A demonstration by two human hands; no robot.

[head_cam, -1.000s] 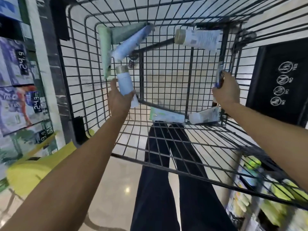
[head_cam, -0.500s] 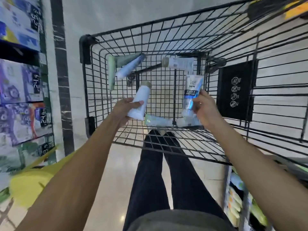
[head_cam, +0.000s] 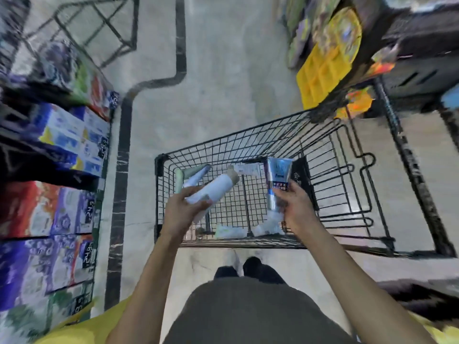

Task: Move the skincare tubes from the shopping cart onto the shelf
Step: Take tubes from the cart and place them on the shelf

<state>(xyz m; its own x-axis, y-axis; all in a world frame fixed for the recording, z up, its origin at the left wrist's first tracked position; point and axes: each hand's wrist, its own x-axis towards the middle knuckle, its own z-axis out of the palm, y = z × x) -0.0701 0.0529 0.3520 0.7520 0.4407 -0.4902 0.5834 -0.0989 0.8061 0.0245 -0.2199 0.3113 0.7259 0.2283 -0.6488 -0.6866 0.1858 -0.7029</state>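
With your left grip (head_cam: 185, 211) closed round the white tube (head_cam: 212, 192) and right grip (head_cam: 294, 207) round the blue tube (head_cam: 277, 177), both above the cart (head_cam: 330, 184), carry them level to the shelf; more tubes (head_cam: 228, 230) lie below.

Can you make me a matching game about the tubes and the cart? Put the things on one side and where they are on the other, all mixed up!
Things:
1. white tube with a tan cap
2. blue and silver tube
3. pale green tube
4. black wire shopping cart

Where:
A. lying in the cart's far left corner
B. held in the right hand
C. standing on the pale floor in front of the person
D. held in the left hand

Pairs: 1-D, 2-B, 3-A, 4-C
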